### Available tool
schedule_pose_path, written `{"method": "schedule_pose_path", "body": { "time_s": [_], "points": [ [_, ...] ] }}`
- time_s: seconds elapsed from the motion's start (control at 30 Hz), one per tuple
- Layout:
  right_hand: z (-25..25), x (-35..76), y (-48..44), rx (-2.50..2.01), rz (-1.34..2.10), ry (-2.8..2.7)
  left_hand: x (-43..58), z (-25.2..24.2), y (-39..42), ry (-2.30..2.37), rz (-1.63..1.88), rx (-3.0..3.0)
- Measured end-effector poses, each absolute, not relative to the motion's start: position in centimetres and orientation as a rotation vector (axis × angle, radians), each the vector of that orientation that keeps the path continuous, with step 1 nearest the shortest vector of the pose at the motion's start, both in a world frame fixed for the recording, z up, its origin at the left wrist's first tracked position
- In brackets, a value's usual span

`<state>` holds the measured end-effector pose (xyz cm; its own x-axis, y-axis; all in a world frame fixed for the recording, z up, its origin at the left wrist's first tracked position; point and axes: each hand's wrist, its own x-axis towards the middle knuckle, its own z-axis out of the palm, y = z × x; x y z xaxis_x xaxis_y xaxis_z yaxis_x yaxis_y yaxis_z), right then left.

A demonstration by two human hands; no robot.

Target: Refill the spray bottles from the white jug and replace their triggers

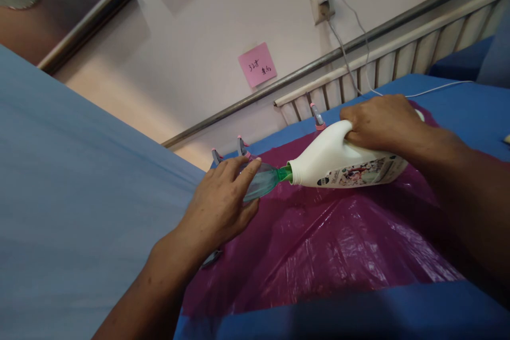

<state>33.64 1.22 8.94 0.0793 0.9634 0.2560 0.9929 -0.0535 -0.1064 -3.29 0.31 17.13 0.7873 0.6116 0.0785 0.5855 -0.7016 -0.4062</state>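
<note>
My right hand [382, 122] is wrapped around the handle of a white plastic detergent jug [319, 162], which is tipped on its side with a printed label facing me. The jug's open mouth, with a green spout inside, meets the neck of a clear bluish-green plastic bottle [261, 181]. Around that bottle's body are the fingers of my left hand [225, 188], which hide its far end. Both vessels lie nearly in line above a shiny magenta plastic sheet [319, 244]. Whether liquid is flowing cannot be made out.
Grey-and-pink spray heads [241, 146] and a pink-ringed clear bottle top [317, 117] stand at the sheet's back edge. Blue cloth [434, 87] lies under the sheet. A light blue curtain [91, 196] hangs left. Behind are a metal rail [287, 73] and a wall socket [322, 6] with cords.
</note>
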Motion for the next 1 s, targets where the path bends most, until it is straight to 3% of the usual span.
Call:
{"method": "schedule_pose_path", "body": {
  "time_s": [1.0],
  "points": [
    [9.52,33.77,1.3,-2.161,-0.055,-1.96,-2.61,17.68,0.12,-0.872,0.108,-2.532]
  ]
}}
